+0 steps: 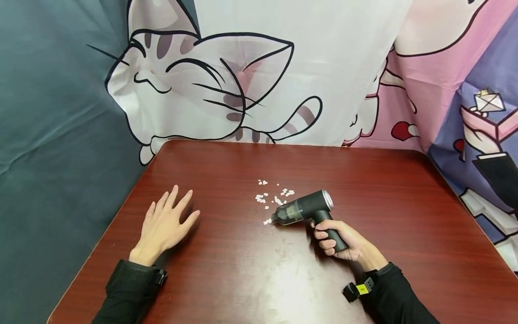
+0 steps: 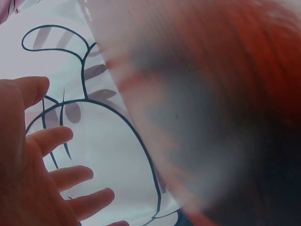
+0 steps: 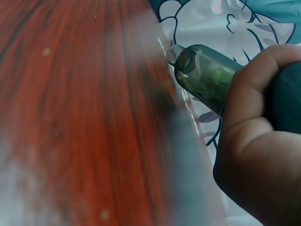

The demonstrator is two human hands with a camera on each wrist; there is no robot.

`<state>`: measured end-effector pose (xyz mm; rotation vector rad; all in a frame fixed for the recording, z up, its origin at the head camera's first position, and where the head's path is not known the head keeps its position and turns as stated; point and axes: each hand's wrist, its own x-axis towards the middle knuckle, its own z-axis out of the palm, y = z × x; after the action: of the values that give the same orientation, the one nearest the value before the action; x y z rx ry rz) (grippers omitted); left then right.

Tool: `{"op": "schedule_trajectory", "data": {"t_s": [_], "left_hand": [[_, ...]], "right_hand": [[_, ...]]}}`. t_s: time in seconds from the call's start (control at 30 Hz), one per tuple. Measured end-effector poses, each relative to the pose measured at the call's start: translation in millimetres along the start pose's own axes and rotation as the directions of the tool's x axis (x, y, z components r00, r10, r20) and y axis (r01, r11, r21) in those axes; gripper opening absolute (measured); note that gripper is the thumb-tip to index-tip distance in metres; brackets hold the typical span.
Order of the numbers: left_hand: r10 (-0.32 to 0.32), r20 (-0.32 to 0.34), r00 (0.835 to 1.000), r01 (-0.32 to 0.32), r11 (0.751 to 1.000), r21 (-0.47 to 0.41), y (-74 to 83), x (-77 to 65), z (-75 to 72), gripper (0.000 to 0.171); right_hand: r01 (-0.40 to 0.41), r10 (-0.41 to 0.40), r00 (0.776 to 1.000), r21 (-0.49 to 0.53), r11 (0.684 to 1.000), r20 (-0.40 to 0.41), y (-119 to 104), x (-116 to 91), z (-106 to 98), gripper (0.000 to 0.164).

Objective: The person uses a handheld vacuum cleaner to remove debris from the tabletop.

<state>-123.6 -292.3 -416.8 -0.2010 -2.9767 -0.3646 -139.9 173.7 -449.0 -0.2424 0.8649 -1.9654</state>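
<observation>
My right hand [image 1: 350,240] grips the handle of a dark handheld vacuum cleaner [image 1: 310,205], fingers wrapped round it. Its nozzle tip points left and down, beside a few white paper scraps [image 1: 267,221] at table level. More scraps [image 1: 260,198] lie scattered just beyond the nozzle. In the right wrist view, pale bits show inside the vacuum's clear dust cup [image 3: 207,75]. At the left of the table, my left hand [image 1: 163,225] is held palm down with fingers spread, holding nothing; whether it touches the surface I cannot tell.
The reddish-brown wooden table [image 1: 226,279] has a glossy glare near its front middle. Behind it hangs a cloth [image 1: 348,67] printed with a cartoon cat. A black device with a yellow label [image 1: 361,289] is strapped at the right wrist.
</observation>
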Motion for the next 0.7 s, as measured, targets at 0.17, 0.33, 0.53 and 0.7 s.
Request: {"op": "schedule_trajectory", "data": {"t_s": [0.17,0.33,0.53,0.7], "left_hand": [[-0.008,0.003,1.000,0.008,1.000,0.002,-3.5,-3.2,-1.1,0.067],[-0.002,-0.006,1.000,0.002,1.000,0.009,-4.0,-2.6,-2.8,0.067],[-0.001,-0.007,1.000,0.001,1.000,0.008,-4.2,-3.0,-4.0,0.067],[0.006,-0.007,1.000,-0.006,1.000,-0.001,-2.1,0.3,-1.7,0.066]], "right_hand": [[-0.001,0.001,1.000,-0.007,1.000,0.007,1.2,4.2,1.1,0.022],[0.008,-0.008,1.000,-0.016,1.000,0.009,2.1,6.3,1.6,0.022],[0.011,-0.011,1.000,-0.002,1.000,0.004,1.5,1.3,1.1,0.023],[0.044,-0.044,0.999,-0.009,0.999,-0.026,-1.5,-11.2,-2.4,0.023]]}}
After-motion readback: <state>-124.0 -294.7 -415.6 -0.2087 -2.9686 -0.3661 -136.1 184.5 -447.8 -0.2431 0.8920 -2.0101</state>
